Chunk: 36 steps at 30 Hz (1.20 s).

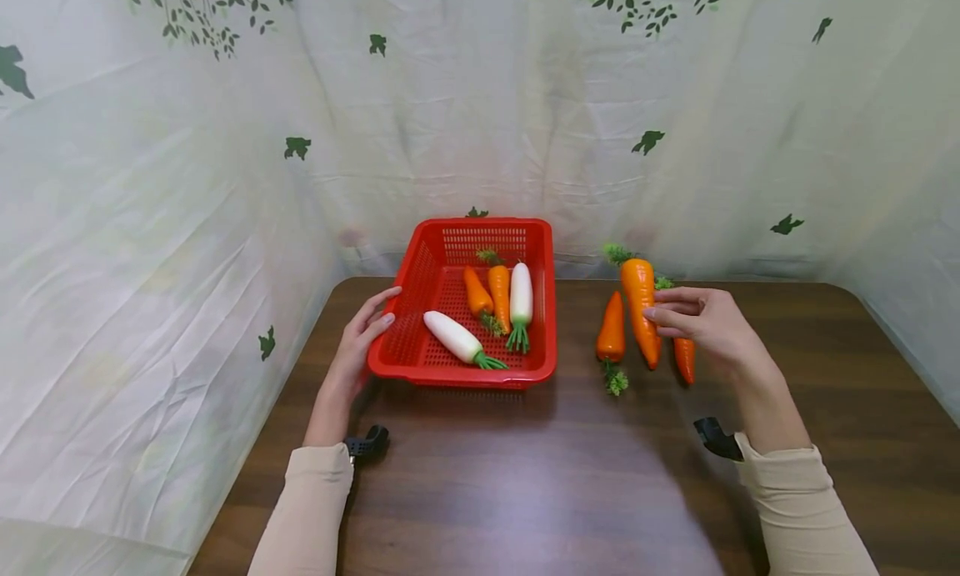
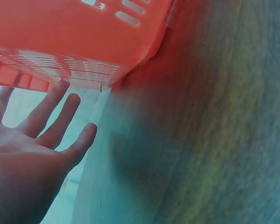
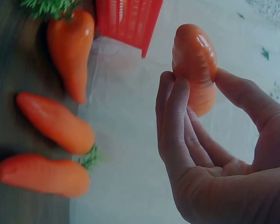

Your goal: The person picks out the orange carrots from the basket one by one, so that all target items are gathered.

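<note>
My right hand [image 1: 708, 322] pinches an orange carrot [image 1: 640, 301] between thumb and fingers; in the right wrist view this carrot [image 3: 194, 65] is seen end-on. It is held above other carrots, with one carrot [image 1: 611, 330] to its left and another carrot [image 1: 685, 361] partly hidden behind the hand. My left hand [image 1: 360, 330] is at the left rim of a red plastic basket [image 1: 461, 376], fingers spread and fairly straight. Inside the basket lie two white radishes, one radish [image 1: 452, 336] slanting at the front and one radish [image 1: 521, 293] at the right, plus two carrots [image 1: 500, 288].
The dark wooden table [image 1: 540, 476] runs back to a pale leaf-printed curtain [image 1: 480, 126]. In the right wrist view, three carrots [image 3: 56, 122] lie on the table beside the lifted one. Black straps [image 1: 716, 438] sit at both wrists.
</note>
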Available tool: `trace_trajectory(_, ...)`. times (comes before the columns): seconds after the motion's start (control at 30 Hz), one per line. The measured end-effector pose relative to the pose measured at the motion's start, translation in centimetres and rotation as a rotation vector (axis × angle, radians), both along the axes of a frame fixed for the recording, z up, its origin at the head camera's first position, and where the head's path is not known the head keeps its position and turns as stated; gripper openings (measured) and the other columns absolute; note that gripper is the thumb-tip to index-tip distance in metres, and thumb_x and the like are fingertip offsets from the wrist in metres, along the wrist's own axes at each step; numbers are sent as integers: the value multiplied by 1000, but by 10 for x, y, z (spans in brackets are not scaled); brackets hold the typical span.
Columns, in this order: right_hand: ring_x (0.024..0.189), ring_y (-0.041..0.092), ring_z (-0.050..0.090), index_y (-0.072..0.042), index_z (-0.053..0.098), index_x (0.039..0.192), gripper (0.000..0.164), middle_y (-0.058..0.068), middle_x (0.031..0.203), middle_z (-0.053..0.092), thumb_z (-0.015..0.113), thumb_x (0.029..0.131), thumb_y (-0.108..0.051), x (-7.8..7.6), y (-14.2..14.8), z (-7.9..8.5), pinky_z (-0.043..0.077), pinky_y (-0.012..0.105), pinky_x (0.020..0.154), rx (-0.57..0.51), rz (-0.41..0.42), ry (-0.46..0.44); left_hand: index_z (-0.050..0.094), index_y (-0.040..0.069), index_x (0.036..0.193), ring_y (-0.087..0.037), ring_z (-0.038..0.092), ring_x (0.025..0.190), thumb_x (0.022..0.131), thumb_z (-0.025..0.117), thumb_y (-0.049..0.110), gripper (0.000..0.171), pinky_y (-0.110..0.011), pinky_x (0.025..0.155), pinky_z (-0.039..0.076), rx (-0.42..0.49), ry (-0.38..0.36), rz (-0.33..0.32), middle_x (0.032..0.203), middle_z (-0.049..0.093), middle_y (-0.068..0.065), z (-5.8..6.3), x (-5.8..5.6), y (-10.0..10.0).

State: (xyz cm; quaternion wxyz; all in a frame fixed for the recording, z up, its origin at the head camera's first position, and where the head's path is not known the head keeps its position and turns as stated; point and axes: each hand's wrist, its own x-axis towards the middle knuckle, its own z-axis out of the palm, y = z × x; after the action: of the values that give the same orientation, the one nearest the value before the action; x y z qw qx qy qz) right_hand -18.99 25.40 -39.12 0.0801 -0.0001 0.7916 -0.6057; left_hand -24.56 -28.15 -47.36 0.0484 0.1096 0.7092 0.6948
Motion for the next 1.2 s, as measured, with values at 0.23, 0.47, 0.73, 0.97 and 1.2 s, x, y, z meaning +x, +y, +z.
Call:
trace_trajectory(0.23, 90, 3, 75, 17, 48, 144, 62, -17, 96, 74, 73, 101, -22, -1, 20, -4, 63, 25, 85, -39, -25, 7, 43, 27, 161, -32, 61, 125, 110, 56, 30, 53, -32, 94, 62, 6, -5, -6, 158, 48, -20, 0, 0, 0)
trace_trajectory(0.47, 88, 2, 76, 19, 44, 144, 64, -19, 96, 74, 72, 101, -19, -2, 50, -12, 63, 21, 80, -80, -76, -3, 43, 27, 161, -31, 62, 124, 109, 56, 32, 54, -32, 93, 62, 0, -6, -4, 158, 48, -19, 1, -1, 1)
trace_trajectory(0.73, 87, -3, 74, 17, 42, 147, 69, -24, 95, 70, 71, 102, -27, -2, 73, -20, 62, 19, 79, -8, -124, -30, 42, 27, 161, -29, 62, 124, 109, 57, 33, 55, -32, 94, 62, -6, -9, 6, 158, 48, -18, 0, 0, 0)
trace_trajectory(0.97, 85, -5, 72, 19, 39, 148, 72, -25, 91, 68, 70, 103, -28, -4, 88, -32, 62, 19, 79, 39, -140, -56, 43, 27, 161, -28, 64, 123, 109, 56, 31, 53, -32, 93, 62, -3, -13, 7, 157, 49, -17, -2, -1, -1)
trace_trajectory(1.2, 81, -4, 72, 18, 45, 145, 67, -23, 86, 68, 71, 102, -27, -6, 97, -49, 62, 34, 91, 76, -186, -106, 42, 27, 161, -30, 63, 124, 110, 55, 30, 53, -32, 93, 62, 9, -13, 0, 157, 48, -18, -1, -1, 0)
